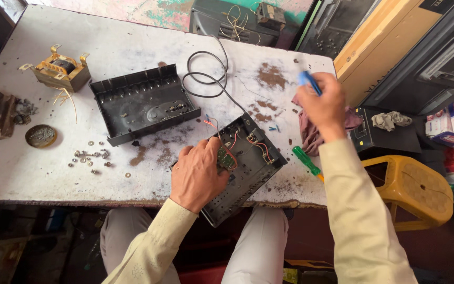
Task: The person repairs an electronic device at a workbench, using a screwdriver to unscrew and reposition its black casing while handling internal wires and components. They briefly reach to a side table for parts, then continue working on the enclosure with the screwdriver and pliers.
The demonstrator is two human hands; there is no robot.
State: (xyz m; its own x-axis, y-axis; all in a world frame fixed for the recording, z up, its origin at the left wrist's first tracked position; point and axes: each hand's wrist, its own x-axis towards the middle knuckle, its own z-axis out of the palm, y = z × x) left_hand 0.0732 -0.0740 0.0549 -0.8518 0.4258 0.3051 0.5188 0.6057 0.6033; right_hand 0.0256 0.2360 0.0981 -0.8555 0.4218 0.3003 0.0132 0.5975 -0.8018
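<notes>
The person is sitting at a worn white bench (pixel 132 37), seen from above. The left hand (pixel 198 173) is lying palm-down with loosely curled fingers on a small green circuit board (pixel 226 158) inside an open black device case (pixel 248 168), which is sitting at the bench's near edge, at about 6 o'clock from the bench's middle, and partly overhanging it. Thin red wires (pixel 227 144) are running across the case's inside, and a black cable (pixel 206 73) is looping away from it toward 12 o'clock.

The right hand (pixel 324 108) is hovering above the bench at about 2 o'clock from the case, fingers closed round a blue-handled tool (pixel 307 80) whose working end is hidden. Just beneath this hand a reddish-brown rag (pixel 308 131) is lying on the bench. A green-handled screwdriver (pixel 306 160) is resting just beside the case at its 3 o'clock.

The case's black cover (pixel 143 102) is lying upturned at 10 o'clock from the case. Loose screws and washers (pixel 90 158) are scattered at 9 o'clock, with a small round tin (pixel 41 135) farther left. A transformer (pixel 61 71) is standing at the far left corner. A yellow plastic stool (pixel 411 186) is standing off the bench's right end.
</notes>
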